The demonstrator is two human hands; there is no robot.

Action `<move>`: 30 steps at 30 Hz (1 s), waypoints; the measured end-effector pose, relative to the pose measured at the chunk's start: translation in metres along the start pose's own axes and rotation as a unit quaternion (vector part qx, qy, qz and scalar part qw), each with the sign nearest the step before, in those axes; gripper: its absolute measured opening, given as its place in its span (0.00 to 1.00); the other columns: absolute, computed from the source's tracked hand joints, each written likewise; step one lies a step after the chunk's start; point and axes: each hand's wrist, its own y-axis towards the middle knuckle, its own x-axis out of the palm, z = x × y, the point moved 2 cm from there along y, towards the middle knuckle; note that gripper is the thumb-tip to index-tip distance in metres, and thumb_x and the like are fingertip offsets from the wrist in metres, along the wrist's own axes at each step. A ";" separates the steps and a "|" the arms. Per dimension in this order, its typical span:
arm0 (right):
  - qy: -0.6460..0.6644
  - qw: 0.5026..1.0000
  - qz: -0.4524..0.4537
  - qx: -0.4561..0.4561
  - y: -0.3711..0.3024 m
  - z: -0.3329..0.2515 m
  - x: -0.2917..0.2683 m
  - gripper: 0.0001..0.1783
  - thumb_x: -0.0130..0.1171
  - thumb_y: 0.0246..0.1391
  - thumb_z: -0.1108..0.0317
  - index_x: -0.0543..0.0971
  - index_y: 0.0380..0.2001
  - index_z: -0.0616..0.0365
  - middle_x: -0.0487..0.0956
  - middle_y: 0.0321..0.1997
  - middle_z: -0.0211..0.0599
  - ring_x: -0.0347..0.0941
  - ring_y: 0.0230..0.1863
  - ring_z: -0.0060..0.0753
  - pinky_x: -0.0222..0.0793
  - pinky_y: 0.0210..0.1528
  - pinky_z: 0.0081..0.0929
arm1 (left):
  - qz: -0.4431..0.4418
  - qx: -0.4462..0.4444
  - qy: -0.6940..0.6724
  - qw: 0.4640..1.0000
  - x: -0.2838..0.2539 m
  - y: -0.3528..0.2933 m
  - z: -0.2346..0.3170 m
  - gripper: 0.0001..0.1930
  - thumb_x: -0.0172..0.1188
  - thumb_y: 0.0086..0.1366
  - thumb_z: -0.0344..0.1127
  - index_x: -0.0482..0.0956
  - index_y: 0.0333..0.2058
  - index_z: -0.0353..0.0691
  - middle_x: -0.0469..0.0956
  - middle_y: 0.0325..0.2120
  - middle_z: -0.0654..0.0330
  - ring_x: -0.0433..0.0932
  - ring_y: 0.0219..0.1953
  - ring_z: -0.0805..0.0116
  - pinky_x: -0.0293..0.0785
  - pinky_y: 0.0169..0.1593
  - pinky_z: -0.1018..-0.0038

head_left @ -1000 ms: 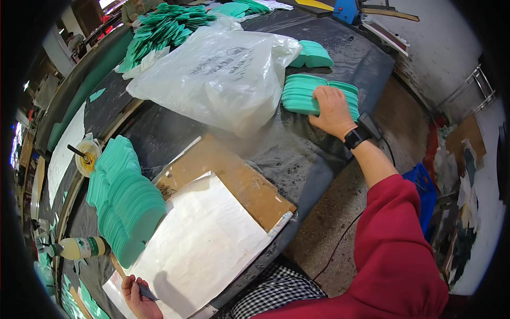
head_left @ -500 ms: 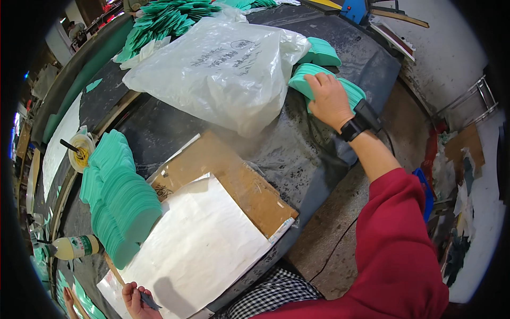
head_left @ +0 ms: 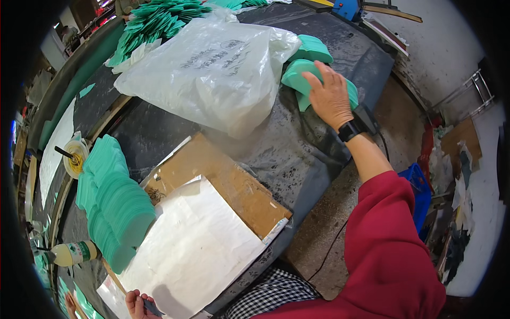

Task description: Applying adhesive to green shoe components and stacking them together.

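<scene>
My right hand [head_left: 332, 98] rests over a stack of mint-green foam pieces [head_left: 299, 74] at the upper right, its fingers stretched and the thumb apart. At the lower edge my left hand [head_left: 138, 304] is closed on a small dark grey piece [head_left: 152, 307]; part of it is cut off by the frame. A thin wooden strip [head_left: 113, 275] runs up from that hand to the left stack. Under and beside it lies a white sheet [head_left: 196, 239] over a brown board [head_left: 212, 170]. Tall rows of the same green foam pieces [head_left: 119, 202] lean left of the sheet.
A full translucent plastic bag [head_left: 207, 69] fills the far middle. More green pieces [head_left: 313, 49] and a big heap [head_left: 159, 24] lie behind it. At left stand a tub [head_left: 76, 159] with a dark stick and a bottle [head_left: 71, 253]. Another hand [head_left: 69, 303] shows lower left.
My right hand has loosened over the green stack, its fingers now straighter and more spread. My left hand keeps its grip on the grey piece. The whole view has shifted slightly.
</scene>
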 end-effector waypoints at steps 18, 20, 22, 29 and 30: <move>0.151 0.957 -0.103 0.226 -0.008 0.048 -0.019 0.56 0.68 0.41 0.61 0.55 0.76 0.36 0.78 0.61 0.50 0.78 0.54 0.56 0.76 0.54 0.48 | 0.018 -0.017 -0.024 0.999 -0.014 -0.003 -0.011 0.14 0.55 0.72 0.24 0.73 0.55 0.32 0.78 0.44 0.53 0.78 0.41 0.62 0.79 0.48 0.68; 0.199 0.926 -0.110 0.301 0.000 0.060 -0.024 0.56 0.67 0.40 0.58 0.57 0.75 0.39 0.77 0.63 0.51 0.76 0.60 0.57 0.74 0.58 0.47 | 0.020 -0.019 -0.024 0.999 -0.015 -0.005 -0.013 0.14 0.55 0.73 0.24 0.73 0.55 0.32 0.78 0.44 0.53 0.78 0.42 0.62 0.79 0.48 0.68; 0.191 0.932 -0.109 0.289 0.006 0.068 -0.035 0.55 0.67 0.40 0.58 0.57 0.75 0.39 0.77 0.63 0.51 0.77 0.59 0.57 0.74 0.59 0.46 | 0.011 -0.017 -0.036 0.999 -0.014 -0.005 -0.015 0.14 0.55 0.72 0.24 0.73 0.55 0.32 0.78 0.44 0.52 0.78 0.43 0.61 0.79 0.49 0.67; 0.276 0.906 -0.187 0.261 0.043 0.037 -0.127 0.52 0.67 0.41 0.63 0.61 0.74 0.38 0.78 0.62 0.51 0.79 0.57 0.49 0.73 0.60 0.38 | -0.048 -0.046 -0.090 0.994 -0.007 0.005 -0.020 0.16 0.58 0.70 0.24 0.75 0.55 0.33 0.77 0.47 0.51 0.78 0.45 0.55 0.77 0.54 0.61; 0.301 0.906 -0.184 0.234 0.048 0.021 -0.143 0.52 0.67 0.41 0.64 0.62 0.74 0.40 0.78 0.62 0.51 0.80 0.56 0.48 0.73 0.60 0.38 | -0.037 -0.049 -0.096 0.993 0.011 -0.002 -0.017 0.14 0.57 0.70 0.24 0.76 0.53 0.36 0.77 0.44 0.58 0.77 0.42 0.66 0.76 0.47 0.70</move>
